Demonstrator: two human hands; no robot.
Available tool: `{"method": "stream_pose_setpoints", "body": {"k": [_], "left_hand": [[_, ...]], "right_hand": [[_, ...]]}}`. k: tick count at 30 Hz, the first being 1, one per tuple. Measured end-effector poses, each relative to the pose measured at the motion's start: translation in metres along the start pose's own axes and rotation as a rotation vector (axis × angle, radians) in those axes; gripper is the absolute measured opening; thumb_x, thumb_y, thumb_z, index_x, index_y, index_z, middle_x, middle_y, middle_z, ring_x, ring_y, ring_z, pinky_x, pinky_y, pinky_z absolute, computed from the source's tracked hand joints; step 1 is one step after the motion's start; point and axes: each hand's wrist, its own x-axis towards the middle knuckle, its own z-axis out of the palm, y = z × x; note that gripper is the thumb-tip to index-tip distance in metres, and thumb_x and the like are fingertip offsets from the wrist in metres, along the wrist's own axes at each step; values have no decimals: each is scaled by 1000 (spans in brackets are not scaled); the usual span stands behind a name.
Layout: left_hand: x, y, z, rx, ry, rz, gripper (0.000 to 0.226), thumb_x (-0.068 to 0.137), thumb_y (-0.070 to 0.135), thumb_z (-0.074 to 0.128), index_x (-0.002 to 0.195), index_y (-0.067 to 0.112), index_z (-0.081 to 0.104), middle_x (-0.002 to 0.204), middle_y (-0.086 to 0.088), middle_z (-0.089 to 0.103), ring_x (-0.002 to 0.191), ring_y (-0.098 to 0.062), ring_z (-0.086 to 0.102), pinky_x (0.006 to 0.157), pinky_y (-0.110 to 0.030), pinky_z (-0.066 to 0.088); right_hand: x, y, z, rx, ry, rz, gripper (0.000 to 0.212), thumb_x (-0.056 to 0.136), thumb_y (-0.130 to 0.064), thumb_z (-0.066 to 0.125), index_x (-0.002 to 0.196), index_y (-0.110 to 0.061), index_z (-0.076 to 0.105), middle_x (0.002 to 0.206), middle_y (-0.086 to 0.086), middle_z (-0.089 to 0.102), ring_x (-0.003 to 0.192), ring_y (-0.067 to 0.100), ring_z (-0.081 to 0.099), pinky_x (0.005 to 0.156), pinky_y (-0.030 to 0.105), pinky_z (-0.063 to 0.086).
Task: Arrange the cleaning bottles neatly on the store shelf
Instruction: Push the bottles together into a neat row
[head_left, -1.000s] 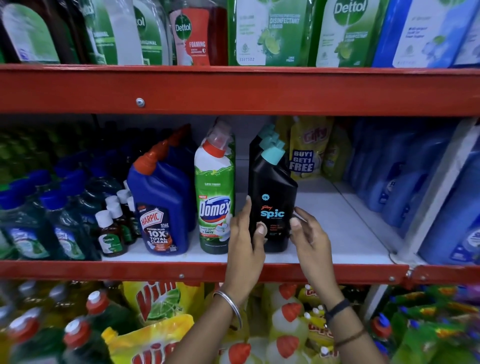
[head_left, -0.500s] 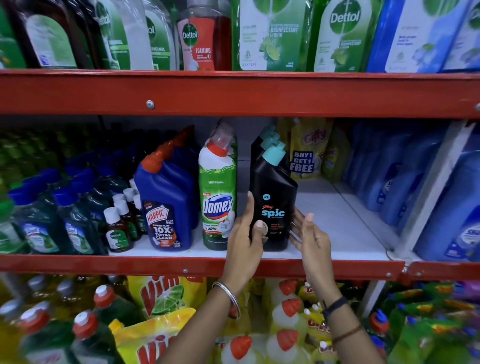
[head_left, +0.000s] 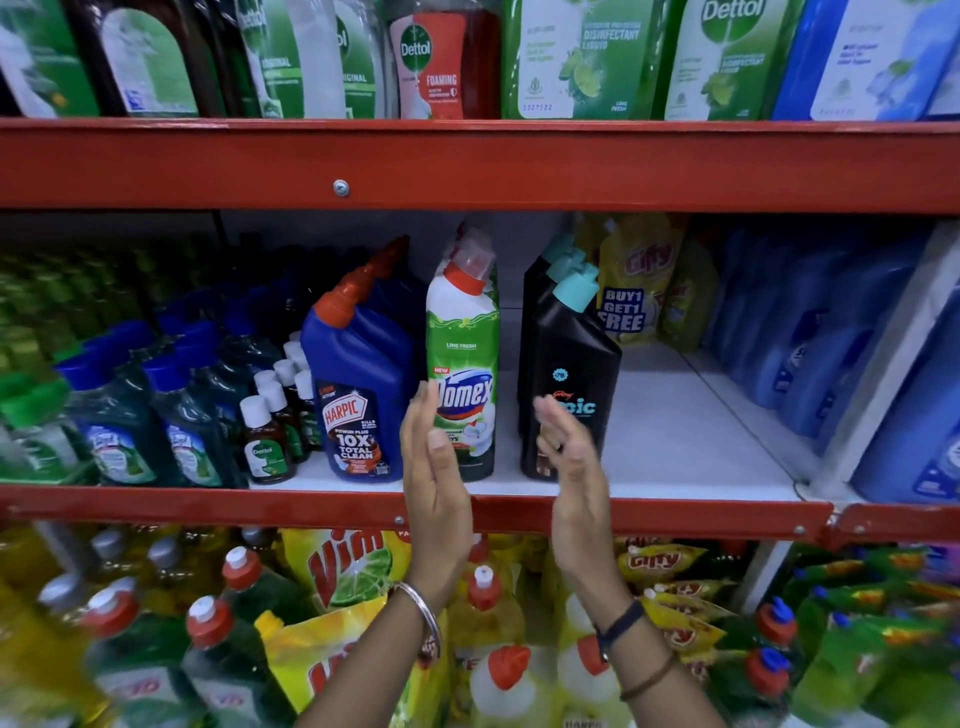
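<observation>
Both hands, left hand and right hand, hover open and empty before the middle shelf. Black Spic bottle stands upright beside the green Domex bottle, apart. Between placements, apparently; next likely closing that gap.

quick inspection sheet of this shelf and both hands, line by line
surface: white middle shelf with red front rail, bare patch right of the black bottles
job's things: black Spic bottle upright at the front of its row; green Domex bottle and blue Harpic bottle upright to its left
clutter: small brown Dettol bottles left of the Harpic
hands: left hand and right hand open, in front of the bottles, gripping nothing
cables: nothing seen
surroundings: Dettol packs above, yellow Vim pouches below, blue bottles right
</observation>
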Motion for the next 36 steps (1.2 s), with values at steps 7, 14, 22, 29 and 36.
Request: {"method": "stream_pose_setpoints", "body": {"k": [7, 14, 22, 29, 36], "left_hand": [[23, -9, -13, -6, -203, -98, 78, 74, 86, 8, 143, 51, 18, 157, 14, 27, 138, 9, 30, 109, -9, 28], [31, -10, -21, 4, -251, -111, 77, 71, 87, 5, 141, 57, 21, 144, 23, 35, 117, 28, 34, 98, -1, 30], [28, -4, -24, 10, -263, -108, 71, 71, 87, 5, 136, 62, 21, 149, 22, 33, 124, 23, 32, 96, 3, 28], [20, -4, -30, -39, -221, -83, 61, 78, 83, 18, 134, 59, 30, 151, 15, 38, 139, -1, 36, 116, -39, 34], [26, -2, -75, -182, 163, 9, 62, 90, 67, 22, 139, 34, 42, 149, 12, 44, 138, -3, 39, 116, -38, 33]], "right_hand": [[15, 1, 43, -39, -206, 182, 93, 60, -91, 17, 140, -43, 9, 132, -39, 22, 109, -39, 25, 88, -9, 24], [26, 6, 44, 28, -160, 242, 85, 60, -93, 19, 133, -50, 31, 138, -18, 48, 128, -4, 43, 111, 28, 35], [27, 9, 43, -5, -99, 233, 74, 62, -92, 21, 123, -56, 40, 126, -23, 56, 126, 4, 49, 108, 35, 39], [15, -1, 53, -68, 24, 195, 49, 83, -71, 25, 121, -48, 44, 120, -17, 55, 116, -10, 49, 87, 4, 40], [-23, 0, 101, -76, -1, 9, 68, 82, -73, 28, 134, -31, 43, 139, -14, 44, 131, -5, 35, 102, 6, 28]]}}
